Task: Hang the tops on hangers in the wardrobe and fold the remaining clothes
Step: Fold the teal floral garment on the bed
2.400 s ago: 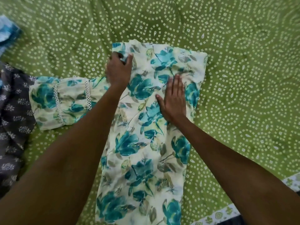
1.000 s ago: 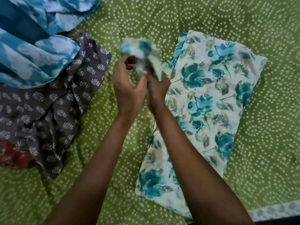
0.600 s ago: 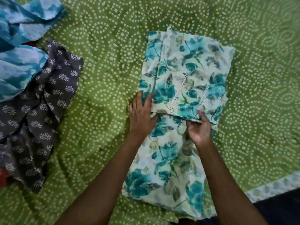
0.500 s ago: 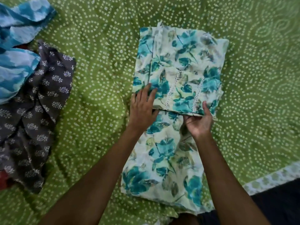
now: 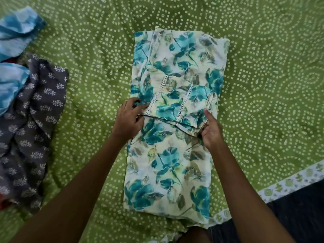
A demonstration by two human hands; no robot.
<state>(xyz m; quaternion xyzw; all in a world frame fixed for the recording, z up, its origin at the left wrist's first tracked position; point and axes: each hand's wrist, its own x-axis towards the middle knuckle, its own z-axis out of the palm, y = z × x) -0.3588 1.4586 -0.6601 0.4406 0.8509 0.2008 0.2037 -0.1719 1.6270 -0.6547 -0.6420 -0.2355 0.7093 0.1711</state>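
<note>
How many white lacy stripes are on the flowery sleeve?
2. One white lace strip runs down the folded sleeve's left part, near the left hand; the other white lace strip lies to its right. More may be hidden underneath.

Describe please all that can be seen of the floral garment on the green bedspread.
The floral garment is thin cream cloth printed with teal flowers and olive leaves. It lies flat as a long folded strip on the green bedspread. A sleeve with two white lace bands is folded across its upper half. The left hand and right hand grip the sleeve's near edge at either side.
</note>
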